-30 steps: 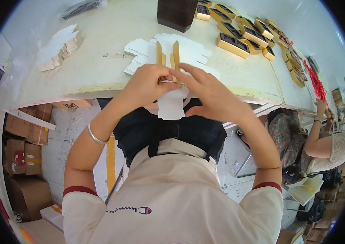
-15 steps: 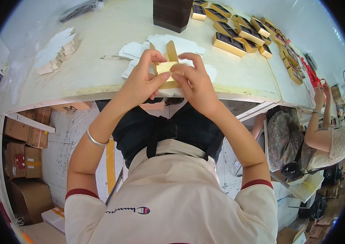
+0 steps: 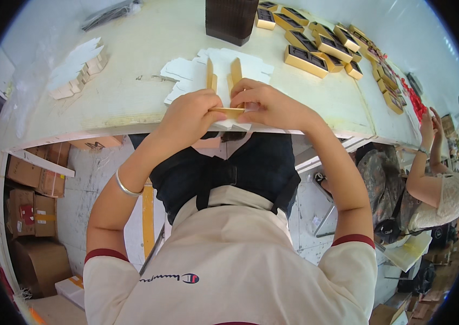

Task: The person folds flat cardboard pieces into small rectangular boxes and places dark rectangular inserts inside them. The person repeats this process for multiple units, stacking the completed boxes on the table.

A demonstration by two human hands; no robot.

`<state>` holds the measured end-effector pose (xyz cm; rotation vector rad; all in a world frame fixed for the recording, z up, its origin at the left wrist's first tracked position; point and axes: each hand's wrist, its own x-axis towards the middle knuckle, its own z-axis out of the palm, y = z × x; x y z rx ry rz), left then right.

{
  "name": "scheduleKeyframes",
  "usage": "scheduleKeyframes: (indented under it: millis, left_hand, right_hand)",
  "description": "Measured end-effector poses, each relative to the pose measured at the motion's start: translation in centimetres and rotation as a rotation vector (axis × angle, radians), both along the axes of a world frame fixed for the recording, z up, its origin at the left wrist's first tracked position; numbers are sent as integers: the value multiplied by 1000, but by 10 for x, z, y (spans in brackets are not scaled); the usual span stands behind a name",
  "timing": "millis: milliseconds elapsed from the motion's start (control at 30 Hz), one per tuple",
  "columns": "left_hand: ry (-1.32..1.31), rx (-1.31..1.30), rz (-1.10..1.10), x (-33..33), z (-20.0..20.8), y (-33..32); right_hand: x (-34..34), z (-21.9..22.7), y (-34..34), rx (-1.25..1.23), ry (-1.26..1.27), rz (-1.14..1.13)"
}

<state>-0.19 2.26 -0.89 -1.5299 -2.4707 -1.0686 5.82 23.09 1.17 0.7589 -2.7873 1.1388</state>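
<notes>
While the left hand [image 3: 190, 112] clamps thumb and fingers on the left end of a part-folded gold carton [image 3: 228, 112], the right hand [image 3: 275, 106] pinches its right; carton at the table's [image 3: 126, 105] near edge, beside white card blanks [image 3: 185, 70].

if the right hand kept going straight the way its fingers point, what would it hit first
The gold carton, which the right hand already touches; past that, probably the left hand, though depth is unclear.

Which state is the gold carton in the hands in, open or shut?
Open. On the gold carton, two panels stand apart, white showing between; left hand and right hand hold its near end.
</notes>
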Motion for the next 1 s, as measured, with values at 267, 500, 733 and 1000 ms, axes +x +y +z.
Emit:
scheduleKeyframes:
  millis: [267,500,733,1000]
  left_hand:
    - [759,198,260,18,47,-2]
    - [-2,-74,-2,-29,22,-21]
    - [220,-216,-187,-55,25,-12]
    - [295,-150,-75,-8,30,-19]
  right_hand:
    - [-6,16,-15,449,799,-198]
    - [5,28,-11,100,370,-102]
    - [22,3,20,255,226,24]
    - [21,-1,17,205,287,30]
